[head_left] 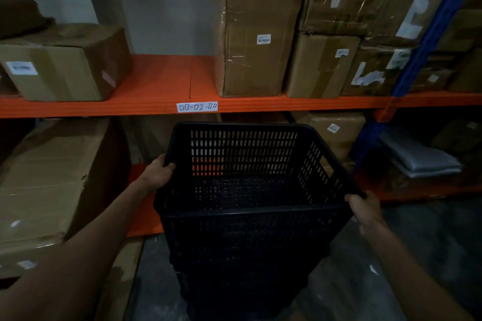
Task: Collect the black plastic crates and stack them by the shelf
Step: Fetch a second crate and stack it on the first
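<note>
A black slotted plastic crate (245,164) sits on top of a stack of black crates (240,268) on the floor, right in front of the orange shelf (156,81). The top crate is tilted, its left side higher. My left hand (157,172) grips the crate's left rim, thumb inside. At the near right corner my right hand (365,207) holds the rim. The lower crates are dark and hard to tell apart.
Cardboard boxes (255,34) fill the shelf at right, and one box (62,65) lies at left. A large box (52,180) stands on the lower level beside the stack. A blue upright (427,41) rises at right. Grey concrete floor (430,237) lies to the right.
</note>
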`<state>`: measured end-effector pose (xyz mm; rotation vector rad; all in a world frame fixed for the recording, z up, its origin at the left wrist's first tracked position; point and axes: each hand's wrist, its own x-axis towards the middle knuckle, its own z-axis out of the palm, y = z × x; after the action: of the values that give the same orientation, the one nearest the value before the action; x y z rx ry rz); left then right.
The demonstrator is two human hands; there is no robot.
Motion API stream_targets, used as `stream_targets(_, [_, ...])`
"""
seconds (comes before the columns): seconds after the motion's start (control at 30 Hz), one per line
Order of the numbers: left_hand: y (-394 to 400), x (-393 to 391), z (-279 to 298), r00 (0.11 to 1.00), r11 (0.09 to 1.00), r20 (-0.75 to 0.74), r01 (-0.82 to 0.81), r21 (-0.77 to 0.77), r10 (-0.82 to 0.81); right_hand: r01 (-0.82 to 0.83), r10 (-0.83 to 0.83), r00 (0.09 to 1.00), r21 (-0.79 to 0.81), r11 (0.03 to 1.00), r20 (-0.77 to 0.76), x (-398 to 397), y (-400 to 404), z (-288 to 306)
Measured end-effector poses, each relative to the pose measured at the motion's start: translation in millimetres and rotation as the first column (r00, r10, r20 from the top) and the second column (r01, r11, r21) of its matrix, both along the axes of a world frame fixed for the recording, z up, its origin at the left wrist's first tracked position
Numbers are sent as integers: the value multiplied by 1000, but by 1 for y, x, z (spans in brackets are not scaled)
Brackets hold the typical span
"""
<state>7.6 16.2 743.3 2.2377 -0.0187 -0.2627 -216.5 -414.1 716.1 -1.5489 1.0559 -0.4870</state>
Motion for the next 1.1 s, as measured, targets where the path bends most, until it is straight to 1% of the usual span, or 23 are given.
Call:
stream_targets(0.1, [-3,-10,6,1000,997,8,-8,76,8,-35,35,999,-6,999,-20,2,-2,2])
stream_targets(0.17, [-7,-18,12,999,995,20,-28,100,26,-40,40,999,-10,999,-18,2,-2,1])
stream_targets(0.37, [-11,-19,15,997,995,68,-51,82,45,67,-64,997,-101,993,37,2,4,-2])
stream_targets(0.5, [-8,-31,14,994,995,85,-70,67,64,94,-82,993,-155,983,82,-1,10,-5])
stream_targets(0.63, [-8,-40,12,989,995,125,-87,50,81,124,-109,988,-135,983,113,-1,10,-3])
stream_targets(0.73, [-12,-39,12,992,996,96,-88,17,86,121,-108,988,-114,986,108,0,10,-1])
stream_targets(0.83, [-15,-39,12,996,995,66,-62,80,57,102,-90,992,-135,986,93,0,7,-2])
stream_targets(0.93, [-14,-42,7,994,990,87,-75,122,65,62,-53,996,-135,989,71,0,7,-2])
stream_targets(1.03, [-15,-44,5,989,989,103,-113,100,103,115,-105,992,-142,983,76,0,9,-4])
stream_targets(1.1, [-16,-46,6,981,984,129,-157,80,146,141,-126,988,-176,974,91,-1,11,-2])
